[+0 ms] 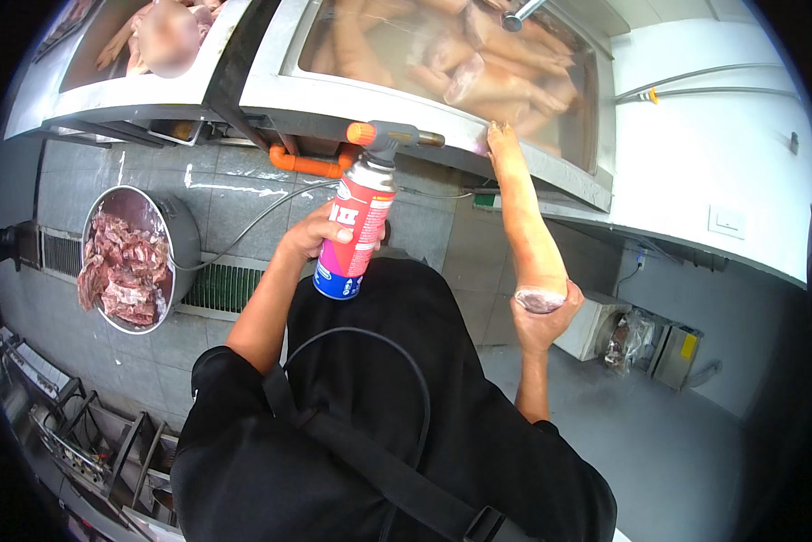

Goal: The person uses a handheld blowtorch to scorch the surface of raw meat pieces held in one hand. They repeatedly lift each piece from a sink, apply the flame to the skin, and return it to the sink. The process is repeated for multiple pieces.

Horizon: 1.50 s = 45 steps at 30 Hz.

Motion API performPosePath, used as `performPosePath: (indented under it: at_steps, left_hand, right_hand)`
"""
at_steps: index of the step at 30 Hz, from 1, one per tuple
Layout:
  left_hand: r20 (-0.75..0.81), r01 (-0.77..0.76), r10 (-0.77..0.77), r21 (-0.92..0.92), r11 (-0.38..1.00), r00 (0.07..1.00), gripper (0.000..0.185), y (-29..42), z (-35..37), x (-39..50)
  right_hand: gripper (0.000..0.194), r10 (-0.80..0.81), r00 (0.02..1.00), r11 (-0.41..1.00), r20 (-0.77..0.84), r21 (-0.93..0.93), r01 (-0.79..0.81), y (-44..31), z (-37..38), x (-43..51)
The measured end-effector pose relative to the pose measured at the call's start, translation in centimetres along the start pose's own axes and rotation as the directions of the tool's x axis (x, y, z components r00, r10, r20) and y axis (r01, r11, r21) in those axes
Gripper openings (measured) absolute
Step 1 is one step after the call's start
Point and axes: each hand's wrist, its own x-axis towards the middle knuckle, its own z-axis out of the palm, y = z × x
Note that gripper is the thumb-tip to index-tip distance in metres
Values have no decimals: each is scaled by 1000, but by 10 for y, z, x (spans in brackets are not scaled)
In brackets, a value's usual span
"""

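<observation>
My left hand (316,234) is closed around the red, pink and blue gas canister (355,234) of a butane torch, held upright before my body. The grey torch head (395,137) with its orange knob is on top, its metal nozzle pointing right; no flame is visible. My right hand (545,318) grips the thick cut end of a pig's leg (529,217). Its trotter end reaches the front rim of a steel sink (379,101). Several more pig's legs (501,88) lie in cloudy water in that sink.
Left on the tiled floor stands a metal pot (183,230) of raw meat pieces (131,267), a hose at its rim. A second sink (128,95) holds more meat. An orange pipe (307,164) runs below the sinks. A faucet spout (514,20) hangs over the water.
</observation>
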Motion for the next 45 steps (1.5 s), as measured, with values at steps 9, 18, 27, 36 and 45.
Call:
performPosePath:
  at_steps: [9,18,27,36,45]
  left_hand:
    - [59,12,-9,-41,999,998,76,12,-15,0]
    - [68,-12,16,-62,998,998,75,21,-16,-8]
    - [58,8,-6,-41,999,998,71,18,-25,1]
    - [209,55,-24,-143,988,978,70,-1,-31,23]
    - [233,35,2,-155,987,973,68,-16,-32,34]
  right_hand:
    - [81,-39,999,994,-4,-103,38,-10,-5,-16]
    - [81,-120,993,971,-20,-212,113,-7,11,-34]
    - [80,90,996,989,-28,-112,-93,-19,24,-32]
    - [83,451,893,889,15,80,-450,-30,20,-19]
    - [87,512,856,854,73,61,-516,-29,15,-11]
